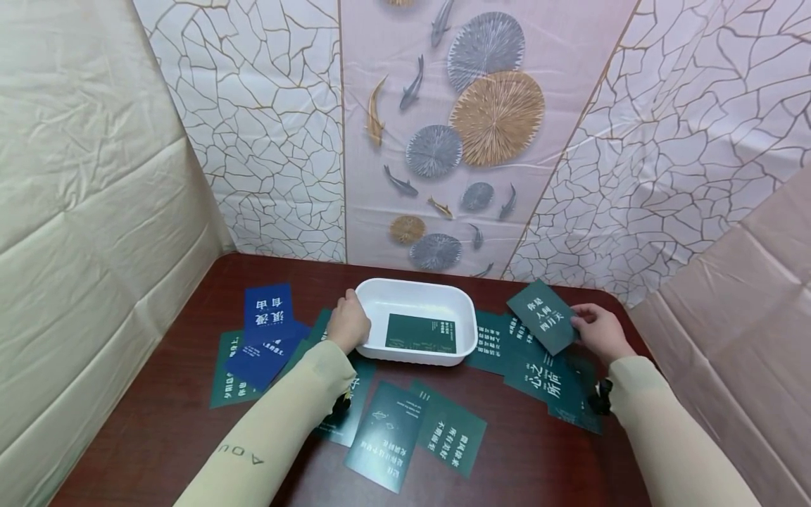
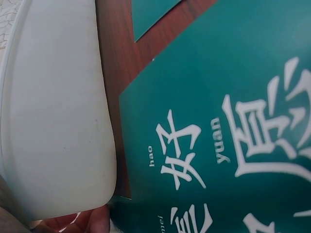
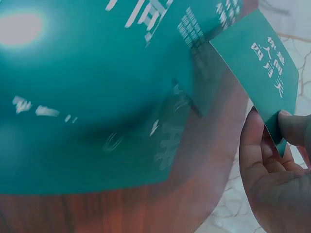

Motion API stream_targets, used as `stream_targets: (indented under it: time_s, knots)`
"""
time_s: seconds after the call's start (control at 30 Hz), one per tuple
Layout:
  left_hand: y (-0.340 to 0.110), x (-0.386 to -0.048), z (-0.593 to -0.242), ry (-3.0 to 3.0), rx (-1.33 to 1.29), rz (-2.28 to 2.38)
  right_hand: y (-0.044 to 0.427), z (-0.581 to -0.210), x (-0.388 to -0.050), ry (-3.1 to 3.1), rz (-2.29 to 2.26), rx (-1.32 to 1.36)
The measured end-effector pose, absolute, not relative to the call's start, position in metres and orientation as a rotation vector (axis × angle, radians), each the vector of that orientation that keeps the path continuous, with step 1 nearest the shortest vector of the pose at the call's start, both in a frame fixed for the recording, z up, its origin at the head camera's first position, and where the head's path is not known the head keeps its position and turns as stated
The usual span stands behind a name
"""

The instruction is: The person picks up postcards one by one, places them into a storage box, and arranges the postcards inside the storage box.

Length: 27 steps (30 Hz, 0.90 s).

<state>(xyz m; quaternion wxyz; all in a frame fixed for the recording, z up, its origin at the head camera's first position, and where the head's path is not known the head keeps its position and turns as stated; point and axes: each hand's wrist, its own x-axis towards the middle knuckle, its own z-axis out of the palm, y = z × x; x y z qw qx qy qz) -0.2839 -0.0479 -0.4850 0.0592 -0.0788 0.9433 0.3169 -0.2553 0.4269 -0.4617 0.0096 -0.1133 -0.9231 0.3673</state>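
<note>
A white plastic basin (image 1: 415, 291) stands toward the back of the table, with one green card (image 1: 405, 331) lying flat inside. My left hand (image 1: 348, 322) grips the basin's left end; in the left wrist view its fingers (image 2: 99, 219) curl at the basin's corner (image 2: 58, 121). At the right, my right hand (image 1: 602, 331) pinches a green card with white lettering (image 1: 543, 315) between thumb and fingers, raised over other green cards. The right wrist view shows the thumb (image 3: 294, 127) on the lower corner of that card (image 3: 265, 68).
Two blue cards (image 1: 269, 310) overlap a green card (image 1: 224, 380) at the left. Front and centre lie more green cards (image 1: 386, 433), partly overlapping. Several green cards (image 1: 538, 380) are spread beneath my right hand. Patterned cloth walls (image 1: 272, 141) enclose the dark red table (image 1: 158, 394).
</note>
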Motion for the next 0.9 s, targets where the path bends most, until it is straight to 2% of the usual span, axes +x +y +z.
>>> stream_targets:
  time_s: [0.9]
  knots:
    - [-0.047, -0.283, -0.487, 2.860, -0.237, 0.978, 0.326, -0.410, -0.267, -2.835, 1.321, 0.052]
